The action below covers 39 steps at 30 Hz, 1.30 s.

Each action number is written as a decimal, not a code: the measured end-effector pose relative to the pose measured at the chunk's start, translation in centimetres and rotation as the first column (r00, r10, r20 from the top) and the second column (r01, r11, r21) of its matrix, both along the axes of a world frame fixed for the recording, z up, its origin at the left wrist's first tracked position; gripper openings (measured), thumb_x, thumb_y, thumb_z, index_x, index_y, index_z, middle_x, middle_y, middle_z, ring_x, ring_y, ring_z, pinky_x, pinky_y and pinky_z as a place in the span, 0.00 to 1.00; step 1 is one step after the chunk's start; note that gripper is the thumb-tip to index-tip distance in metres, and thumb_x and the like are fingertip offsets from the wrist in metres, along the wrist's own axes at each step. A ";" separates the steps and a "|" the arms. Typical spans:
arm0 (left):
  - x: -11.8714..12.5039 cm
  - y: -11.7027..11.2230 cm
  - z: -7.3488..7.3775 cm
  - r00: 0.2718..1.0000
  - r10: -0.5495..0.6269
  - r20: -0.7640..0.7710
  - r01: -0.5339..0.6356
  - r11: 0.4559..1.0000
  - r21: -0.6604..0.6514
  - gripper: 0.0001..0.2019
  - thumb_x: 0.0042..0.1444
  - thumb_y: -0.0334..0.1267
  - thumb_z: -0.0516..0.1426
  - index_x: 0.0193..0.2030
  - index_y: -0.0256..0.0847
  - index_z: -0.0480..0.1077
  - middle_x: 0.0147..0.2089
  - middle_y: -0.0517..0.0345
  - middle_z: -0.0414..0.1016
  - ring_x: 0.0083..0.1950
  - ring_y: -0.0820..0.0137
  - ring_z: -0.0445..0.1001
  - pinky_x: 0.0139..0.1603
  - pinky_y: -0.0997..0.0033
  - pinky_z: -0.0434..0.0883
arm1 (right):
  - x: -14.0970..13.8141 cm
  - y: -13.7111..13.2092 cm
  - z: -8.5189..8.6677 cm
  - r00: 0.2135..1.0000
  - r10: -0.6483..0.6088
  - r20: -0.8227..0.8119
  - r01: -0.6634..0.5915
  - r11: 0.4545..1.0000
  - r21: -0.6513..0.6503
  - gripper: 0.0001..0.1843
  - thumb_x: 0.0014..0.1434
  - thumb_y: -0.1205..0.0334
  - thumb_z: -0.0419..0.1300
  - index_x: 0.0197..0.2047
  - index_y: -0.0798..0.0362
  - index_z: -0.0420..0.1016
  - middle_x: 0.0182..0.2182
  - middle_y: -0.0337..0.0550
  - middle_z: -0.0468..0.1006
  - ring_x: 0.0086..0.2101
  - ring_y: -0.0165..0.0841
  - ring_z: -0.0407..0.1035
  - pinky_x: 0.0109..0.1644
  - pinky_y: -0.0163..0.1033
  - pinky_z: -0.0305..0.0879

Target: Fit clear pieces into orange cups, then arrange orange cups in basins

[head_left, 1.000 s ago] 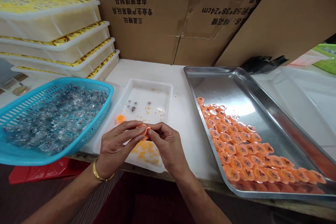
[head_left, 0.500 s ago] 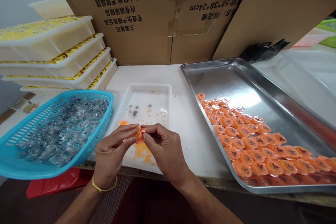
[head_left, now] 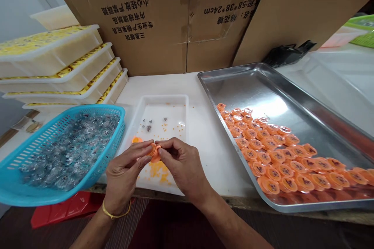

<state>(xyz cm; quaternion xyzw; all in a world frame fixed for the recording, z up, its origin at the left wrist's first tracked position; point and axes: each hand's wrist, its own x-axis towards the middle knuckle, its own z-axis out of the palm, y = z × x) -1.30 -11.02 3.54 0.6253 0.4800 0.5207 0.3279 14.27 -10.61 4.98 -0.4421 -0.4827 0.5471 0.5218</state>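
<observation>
My left hand (head_left: pixel 124 173) and my right hand (head_left: pixel 185 165) meet over a shallow white plastic tray (head_left: pixel 187 113), pinching a small round orange plastic piece (head_left: pixel 155 155) between them. The left fingers close on its left side, and the right thumb and forefinger grip its right edge. Fingers hide much of the piece. Beside my left fingers lies another orange piece (head_left: pixel 136 139). Loose yellow-orange bits (head_left: pixel 159 171) are scattered below the hands. Farther back in the tray sit several small clear pieces with dark marks (head_left: pixel 149 128).
On the left stands a blue basket (head_left: pixel 118 138) of clear plastic pieces, with stacked white trays (head_left: pixel 84 52) behind it. A metal tray (head_left: pixel 233 79) at the right holds rows of orange discs (head_left: pixel 269 155). Cardboard (head_left: pixel 163 54) walls off the back.
The whole view has shifted slightly, with the back items a little lower at left. Both hands keep the same pinch on the orange piece, with hardly any movement.
</observation>
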 end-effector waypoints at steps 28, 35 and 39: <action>0.5 -0.6 -0.9 0.790 0.130 -0.599 0.190 0.877 0.441 0.30 0.52 0.22 0.59 0.61 0.46 0.62 0.56 0.47 0.70 0.56 0.61 0.69 0.54 0.57 0.71 | -0.5 -0.1 -1.1 0.991 -0.133 0.003 0.133 0.986 -0.105 0.05 0.54 0.63 0.60 0.32 0.53 0.77 0.36 0.43 0.80 0.35 0.33 0.74 0.41 0.39 0.70; 1.0 -0.3 -0.8 0.826 0.098 -0.556 0.165 0.899 0.405 0.24 0.55 0.24 0.56 0.58 0.47 0.66 0.57 0.51 0.70 0.62 0.60 0.64 0.60 0.54 0.67 | -0.2 0.0 -1.9 0.987 -0.149 -0.062 0.143 0.986 -0.086 0.05 0.53 0.61 0.61 0.32 0.53 0.76 0.40 0.44 0.79 0.42 0.35 0.73 0.49 0.43 0.69; 1.5 -0.4 -0.9 0.888 0.040 -0.458 0.117 0.944 0.309 0.20 0.57 0.29 0.55 0.56 0.49 0.68 0.58 0.54 0.69 0.59 0.63 0.67 0.59 0.57 0.68 | 0.0 0.2 -2.4 0.967 -0.072 -0.243 0.035 0.987 -0.155 0.09 0.53 0.57 0.62 0.34 0.54 0.74 0.40 0.45 0.79 0.41 0.35 0.72 0.49 0.44 0.69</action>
